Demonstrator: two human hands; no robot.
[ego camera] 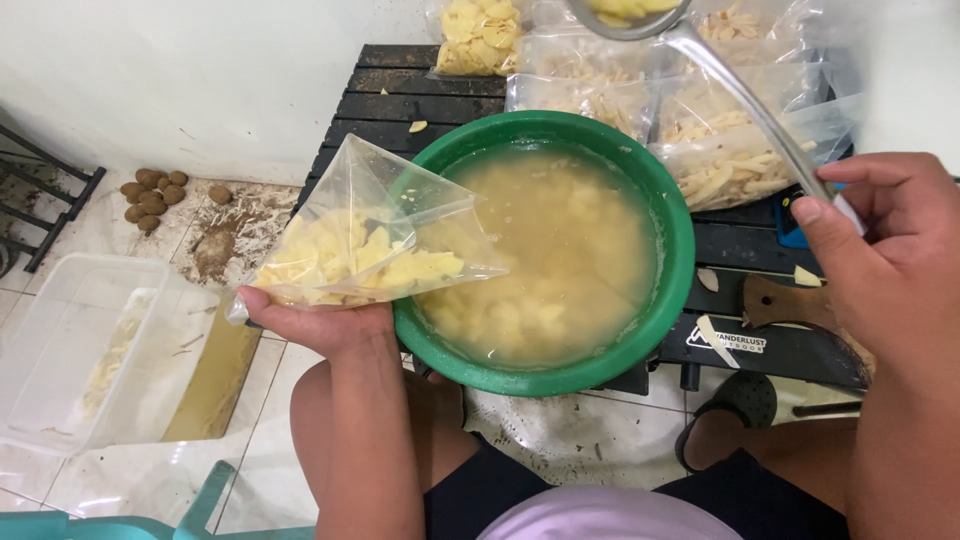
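My left hand (318,322) holds a clear plastic bag (365,235) partly filled with pale yellow potato slices, just left of a green basin (672,215). The basin stands on a low black slatted table (390,100) and holds cloudy water with more slices. My right hand (890,255) grips the long handle of a metal strainer ladle (625,15). Its bowl, loaded with slices, is raised at the top edge of the view, beyond the basin.
Several filled clear bags (700,120) lie behind the basin. A knife with a wooden handle (800,305) rests on the table at right. A clear plastic tub (90,350) stands on the tiled floor at left, with small brown potatoes (152,192) near the wall.
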